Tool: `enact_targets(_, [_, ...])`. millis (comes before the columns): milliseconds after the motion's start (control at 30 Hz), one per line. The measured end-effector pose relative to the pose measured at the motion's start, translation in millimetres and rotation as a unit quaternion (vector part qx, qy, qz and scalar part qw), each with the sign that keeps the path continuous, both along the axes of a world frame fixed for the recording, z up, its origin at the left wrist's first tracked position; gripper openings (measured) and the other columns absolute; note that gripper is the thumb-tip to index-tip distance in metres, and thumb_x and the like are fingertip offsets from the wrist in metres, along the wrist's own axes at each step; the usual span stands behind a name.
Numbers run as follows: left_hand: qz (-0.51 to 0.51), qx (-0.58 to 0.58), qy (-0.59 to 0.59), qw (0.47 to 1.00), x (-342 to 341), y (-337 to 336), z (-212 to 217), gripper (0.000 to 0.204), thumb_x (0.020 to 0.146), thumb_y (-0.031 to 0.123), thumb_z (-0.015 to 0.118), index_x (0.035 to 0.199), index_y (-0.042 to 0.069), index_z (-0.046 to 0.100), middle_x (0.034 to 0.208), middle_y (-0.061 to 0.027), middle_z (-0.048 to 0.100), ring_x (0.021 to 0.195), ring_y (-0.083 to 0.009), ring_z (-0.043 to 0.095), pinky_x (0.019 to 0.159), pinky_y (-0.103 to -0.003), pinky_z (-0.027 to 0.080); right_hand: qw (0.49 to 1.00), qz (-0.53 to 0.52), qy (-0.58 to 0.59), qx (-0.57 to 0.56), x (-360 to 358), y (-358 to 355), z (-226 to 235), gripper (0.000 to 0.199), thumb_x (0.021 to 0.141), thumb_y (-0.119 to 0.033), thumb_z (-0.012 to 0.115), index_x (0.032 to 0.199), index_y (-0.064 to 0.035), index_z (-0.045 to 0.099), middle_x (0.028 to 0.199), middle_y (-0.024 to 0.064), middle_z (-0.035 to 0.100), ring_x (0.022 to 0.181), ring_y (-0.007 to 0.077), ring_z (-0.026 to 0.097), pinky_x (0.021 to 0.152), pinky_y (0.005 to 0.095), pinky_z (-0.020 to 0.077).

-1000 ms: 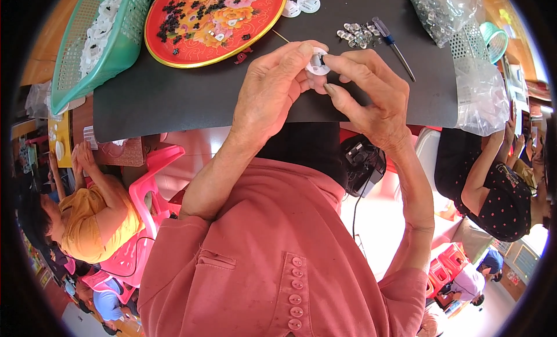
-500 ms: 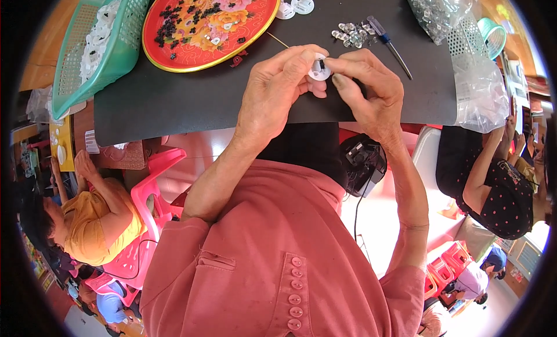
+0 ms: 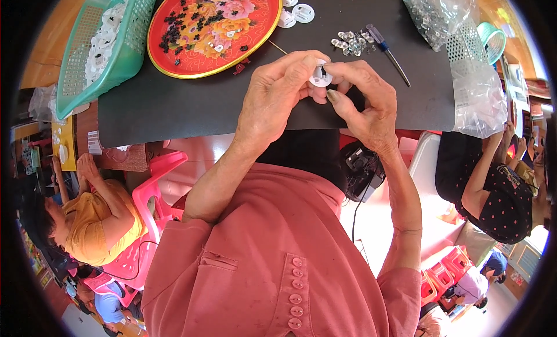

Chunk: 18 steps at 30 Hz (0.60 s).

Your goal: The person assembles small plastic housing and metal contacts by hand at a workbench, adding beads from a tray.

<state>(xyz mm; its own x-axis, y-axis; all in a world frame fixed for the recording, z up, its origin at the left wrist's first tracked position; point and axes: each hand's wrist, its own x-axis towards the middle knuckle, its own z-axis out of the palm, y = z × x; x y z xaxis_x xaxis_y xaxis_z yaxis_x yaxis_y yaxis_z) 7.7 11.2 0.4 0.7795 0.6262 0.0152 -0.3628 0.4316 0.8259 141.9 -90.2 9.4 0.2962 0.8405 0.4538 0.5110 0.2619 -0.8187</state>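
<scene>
Over the dark work table, my left hand (image 3: 278, 93) is closed on a small white round plastic part (image 3: 317, 81), pinching its left side between thumb and fingers. A black piece shows in the slot at the part's middle. My right hand (image 3: 366, 99) is curled at the part's right side, its index fingertip against the edge and its thumb just below, a little apart from the index. Whether the right fingers hold anything small of their own is hidden. Several similar white round parts (image 3: 303, 13) lie beyond my hands, beside the tray.
A red flowered tray (image 3: 191, 67) holds many small black pieces. Left of it stands a green basket (image 3: 134, 44) of white parts. Clear and metallic pieces (image 3: 353, 44), a screwdriver (image 3: 390, 55) and plastic bags (image 3: 478, 99) lie to the right. Other people sit on both sides.
The right fingers have shifted slightly on the white round part, and the thumb sits lower. The whole table view has moved a little downward. The left hand keeps its grip.
</scene>
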Motion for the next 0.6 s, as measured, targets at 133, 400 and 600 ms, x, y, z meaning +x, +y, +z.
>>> enact_targets(133, [-0.012,-0.051,0.009,0.999,-2,-1,-3,0.028,0.097,0.019,0.048,0.105,-0.005,0.059,0.083,-0.0063,0.059,0.07,-0.0113,0.057,0.067,-0.024,0.05,0.996,-0.024,-0.087,0.023,-3,2,1,0.032,0.07,0.002,0.069,0.101,-0.0066,0.067,0.084,0.0055,0.062,0.071,0.015,0.059,0.065,0.0271,0.049])
enact_targets(400, [-0.072,-0.126,-0.034,0.989,-15,-1,5,0.03,0.098,0.021,0.046,0.108,-0.005,0.057,0.091,-0.0088,0.06,0.076,-0.0141,0.059,0.07,-0.029,0.05,1.0,-0.007,0.023,0.013,-2,-11,-4,0.037,0.072,0.011,0.058,0.107,-0.0007,0.063,0.078,0.0037,0.055,0.069,0.01,0.051,0.064,0.0221,0.0414])
enact_targets(600, [0.245,0.332,0.181,0.893,-74,55,54,0.023,0.093,0.014,0.05,0.104,-0.002,0.062,0.088,-0.0045,0.064,0.078,-0.0087,0.058,0.074,-0.024,0.047,0.999,-0.019,0.041,-0.029,-6,-9,-5,0.042,0.073,0.009,0.06,0.114,-0.0017,0.06,0.069,-0.0011,0.053,0.063,0.0067,0.048,0.06,0.0211,0.0411])
